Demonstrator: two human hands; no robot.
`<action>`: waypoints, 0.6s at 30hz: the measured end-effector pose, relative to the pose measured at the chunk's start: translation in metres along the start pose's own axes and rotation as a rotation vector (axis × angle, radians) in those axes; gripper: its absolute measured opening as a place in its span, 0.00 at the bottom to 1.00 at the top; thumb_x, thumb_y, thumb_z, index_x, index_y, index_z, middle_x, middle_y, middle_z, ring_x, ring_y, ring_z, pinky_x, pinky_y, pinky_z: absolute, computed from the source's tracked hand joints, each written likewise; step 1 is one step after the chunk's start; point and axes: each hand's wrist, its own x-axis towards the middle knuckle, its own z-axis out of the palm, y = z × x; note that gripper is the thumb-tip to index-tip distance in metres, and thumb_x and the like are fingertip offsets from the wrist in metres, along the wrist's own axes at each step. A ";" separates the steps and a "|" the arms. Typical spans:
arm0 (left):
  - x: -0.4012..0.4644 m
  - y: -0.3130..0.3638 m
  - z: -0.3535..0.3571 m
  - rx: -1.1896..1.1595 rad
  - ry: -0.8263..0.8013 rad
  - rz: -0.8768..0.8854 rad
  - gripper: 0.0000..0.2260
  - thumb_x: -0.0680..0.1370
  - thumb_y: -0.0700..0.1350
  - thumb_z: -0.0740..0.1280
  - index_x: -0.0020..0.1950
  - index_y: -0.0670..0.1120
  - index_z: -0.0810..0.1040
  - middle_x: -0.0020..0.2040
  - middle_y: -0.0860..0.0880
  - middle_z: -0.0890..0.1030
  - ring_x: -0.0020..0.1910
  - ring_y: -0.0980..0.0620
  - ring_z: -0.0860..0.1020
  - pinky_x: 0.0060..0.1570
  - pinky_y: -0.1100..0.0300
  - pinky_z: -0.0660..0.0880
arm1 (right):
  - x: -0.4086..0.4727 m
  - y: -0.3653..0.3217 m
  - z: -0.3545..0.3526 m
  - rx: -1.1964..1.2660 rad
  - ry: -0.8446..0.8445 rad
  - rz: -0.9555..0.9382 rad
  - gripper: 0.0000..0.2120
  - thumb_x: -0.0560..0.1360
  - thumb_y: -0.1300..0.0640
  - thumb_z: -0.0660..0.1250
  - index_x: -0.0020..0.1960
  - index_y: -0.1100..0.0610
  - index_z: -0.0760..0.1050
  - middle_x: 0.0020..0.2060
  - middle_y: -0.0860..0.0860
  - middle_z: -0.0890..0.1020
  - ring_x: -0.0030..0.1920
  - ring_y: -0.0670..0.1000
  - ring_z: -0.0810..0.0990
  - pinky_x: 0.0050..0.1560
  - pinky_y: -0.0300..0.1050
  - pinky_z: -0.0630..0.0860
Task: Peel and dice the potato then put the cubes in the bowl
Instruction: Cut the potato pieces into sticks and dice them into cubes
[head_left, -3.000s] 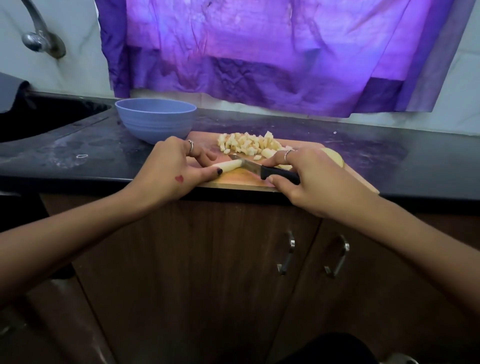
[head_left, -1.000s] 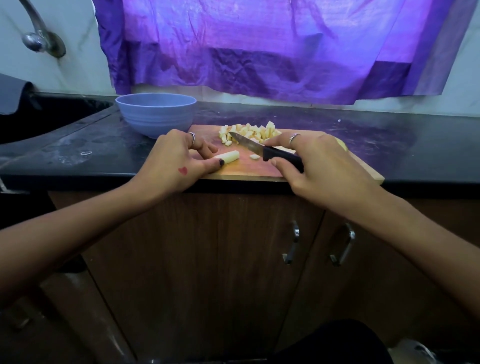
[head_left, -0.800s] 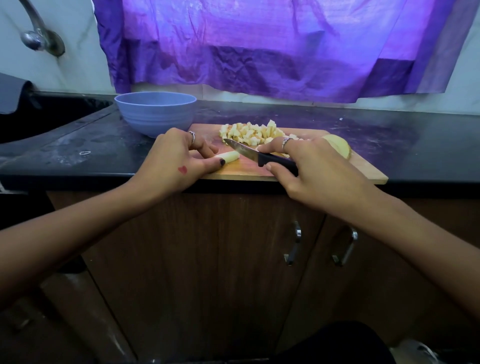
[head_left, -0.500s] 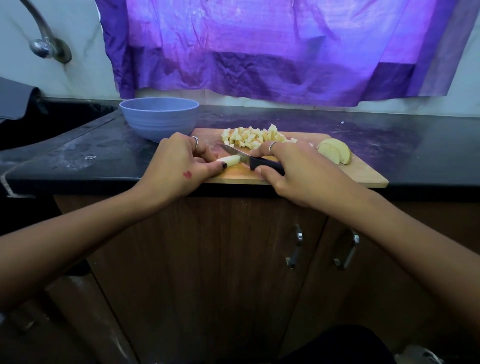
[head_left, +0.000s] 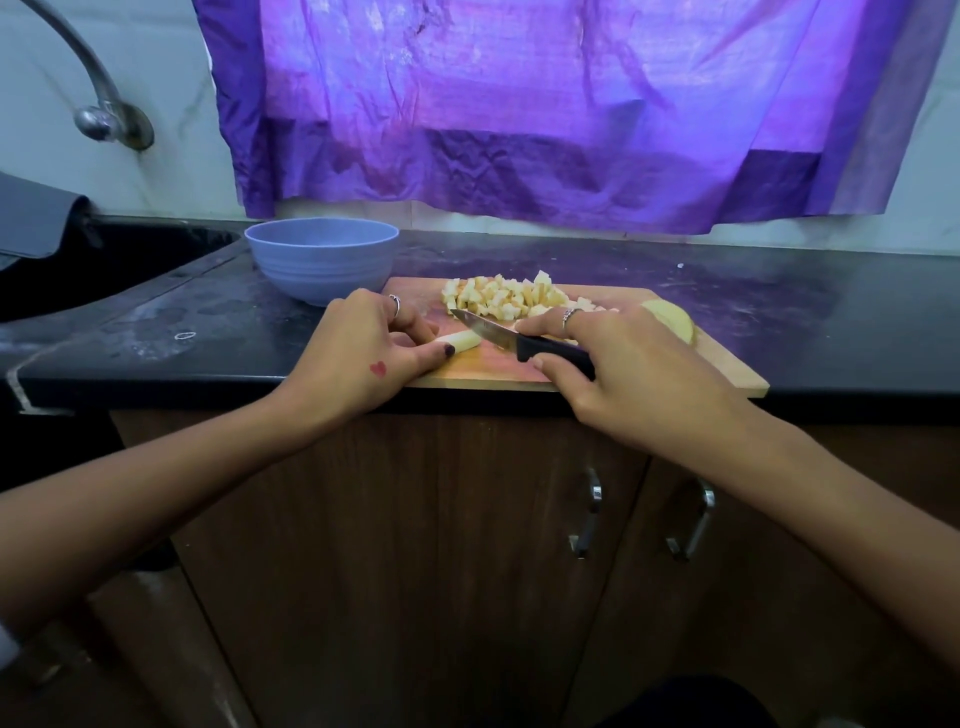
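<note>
Since half a second ago our knife has lifted its tip off the potato stick and drawn slightly to the right, so the blade now slants above the board with its point just past the stick's right end. Going from the left, we see a curved tap on the wall above a dark sink set into the black bench. Next comes the blue bowl, standing on the bench just beyond the near left corner of the wooden cutting board; we cannot see inside it. Our left hand lies on the board's left end, thumb and curled fingers pinching the pale stick and holding it flat on the wood. Behind the blade, toward the far edge of the board, sits the heap of potato cubes, none of it in the bowl as far as we can tell. Our right hand grips the knife by its black handle, fingers wrapped round it and the forefinger laid forward along the top. Past that hand, near the board's right end, rest uncut potato slices, partly hidden by our knuckles. A purple cloth hangs on the wall behind, and two cupboard handles show below the bench.
</note>
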 end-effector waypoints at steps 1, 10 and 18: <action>0.001 -0.001 0.000 -0.006 -0.001 -0.001 0.05 0.72 0.46 0.74 0.42 0.45 0.85 0.44 0.51 0.83 0.47 0.56 0.80 0.47 0.64 0.74 | 0.001 -0.001 0.000 0.007 -0.007 -0.005 0.17 0.79 0.51 0.62 0.67 0.46 0.72 0.55 0.50 0.81 0.55 0.52 0.78 0.54 0.51 0.76; 0.002 -0.001 0.000 -0.005 0.001 0.007 0.05 0.73 0.46 0.74 0.42 0.45 0.85 0.46 0.50 0.84 0.46 0.58 0.80 0.47 0.64 0.76 | 0.022 -0.001 0.006 0.063 -0.094 0.031 0.16 0.78 0.52 0.63 0.66 0.49 0.73 0.55 0.52 0.81 0.53 0.52 0.78 0.50 0.45 0.75; 0.003 0.000 0.001 0.013 -0.001 -0.014 0.07 0.73 0.48 0.74 0.45 0.44 0.85 0.47 0.49 0.84 0.47 0.55 0.80 0.51 0.58 0.76 | 0.009 -0.002 -0.003 0.006 -0.124 0.010 0.15 0.78 0.51 0.64 0.65 0.47 0.74 0.53 0.51 0.81 0.50 0.51 0.79 0.49 0.48 0.78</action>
